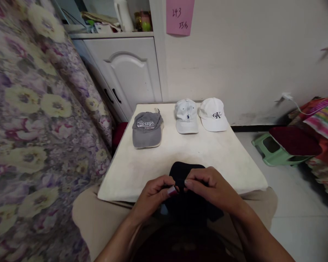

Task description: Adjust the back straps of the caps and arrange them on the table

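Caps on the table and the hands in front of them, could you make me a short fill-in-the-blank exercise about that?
1. The grey fabric cap bears the white word "____".
2. The pale blue fabric cap sits ____ the grey cap and the white fabric cap.
3. Besides the dark fabric item held by the left hand and right hand, ____ caps sit on the cream rectangular table.

Missing words: Always; between; three.
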A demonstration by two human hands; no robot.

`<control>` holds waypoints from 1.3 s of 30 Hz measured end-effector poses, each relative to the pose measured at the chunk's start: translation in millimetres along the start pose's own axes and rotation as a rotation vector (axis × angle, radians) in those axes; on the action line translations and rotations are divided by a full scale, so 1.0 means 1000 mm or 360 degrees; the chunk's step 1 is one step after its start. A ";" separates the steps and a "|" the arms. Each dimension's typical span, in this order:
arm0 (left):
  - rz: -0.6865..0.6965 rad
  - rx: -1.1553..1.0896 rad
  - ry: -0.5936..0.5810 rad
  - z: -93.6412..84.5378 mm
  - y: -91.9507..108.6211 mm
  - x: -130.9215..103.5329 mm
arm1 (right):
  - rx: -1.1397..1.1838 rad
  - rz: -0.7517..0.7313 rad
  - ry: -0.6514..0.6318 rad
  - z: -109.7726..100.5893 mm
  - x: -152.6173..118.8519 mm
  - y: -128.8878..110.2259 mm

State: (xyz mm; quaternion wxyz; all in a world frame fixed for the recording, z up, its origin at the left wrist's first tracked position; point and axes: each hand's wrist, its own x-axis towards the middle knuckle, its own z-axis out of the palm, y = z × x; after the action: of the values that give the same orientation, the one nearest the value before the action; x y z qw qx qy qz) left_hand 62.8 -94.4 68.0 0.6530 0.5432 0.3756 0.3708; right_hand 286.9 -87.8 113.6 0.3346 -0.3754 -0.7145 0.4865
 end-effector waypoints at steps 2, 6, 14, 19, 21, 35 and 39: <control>0.0002 0.0008 0.0001 -0.001 -0.002 0.000 | 0.0019 0.0002 0.0003 0.000 0.000 0.001; 0.0001 0.0017 -0.0006 -0.001 -0.004 0.000 | 0.0077 0.0025 -0.0005 0.001 0.000 0.003; 0.0011 0.0130 0.0016 0.000 -0.003 0.000 | 0.0094 0.0020 -0.0030 0.001 -0.001 0.006; 0.0029 0.0123 0.0001 -0.001 -0.005 0.000 | 0.0084 0.0016 -0.0046 0.000 -0.001 0.009; 0.0027 0.0131 -0.0003 0.000 -0.004 0.000 | 0.0078 0.0035 -0.0054 0.000 -0.001 0.009; -0.0053 0.0201 -0.0043 0.000 -0.002 0.002 | 0.0023 0.0063 -0.0187 -0.007 0.002 0.008; -0.0087 0.0197 -0.0031 0.000 -0.001 0.003 | 0.0079 0.0087 -0.0180 -0.006 0.001 0.007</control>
State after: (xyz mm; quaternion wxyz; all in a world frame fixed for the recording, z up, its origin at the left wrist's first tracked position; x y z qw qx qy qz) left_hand 64.5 -91.8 66.6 0.6316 0.5757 0.4061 0.3236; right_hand 293.1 -82.1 109.2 0.2895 -0.3584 -0.7094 0.5334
